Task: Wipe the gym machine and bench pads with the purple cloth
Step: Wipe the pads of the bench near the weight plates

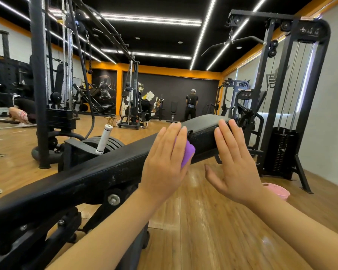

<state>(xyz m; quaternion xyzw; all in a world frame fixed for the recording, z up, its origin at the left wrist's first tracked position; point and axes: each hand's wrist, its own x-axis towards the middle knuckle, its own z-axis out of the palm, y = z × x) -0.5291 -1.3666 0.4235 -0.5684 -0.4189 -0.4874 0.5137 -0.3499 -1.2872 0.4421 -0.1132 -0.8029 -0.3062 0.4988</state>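
On the bench pad [207, 131], flat left hand [164, 162] presses purple cloth [187, 154]; right hand [234, 162] open.

Cloth [187, 155] pressed between left hand [165, 164] and bench pad [109, 172]; right hand [235, 162] rightward; basin [277, 191] on floor [203, 221] behind.

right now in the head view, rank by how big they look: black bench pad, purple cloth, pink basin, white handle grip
1. Black padded bench pad, by far the largest.
2. Pink plastic basin, partly hidden by the forearm.
3. White cylindrical handle grip and purple cloth: alike; the cloth is mostly covered by the left hand.
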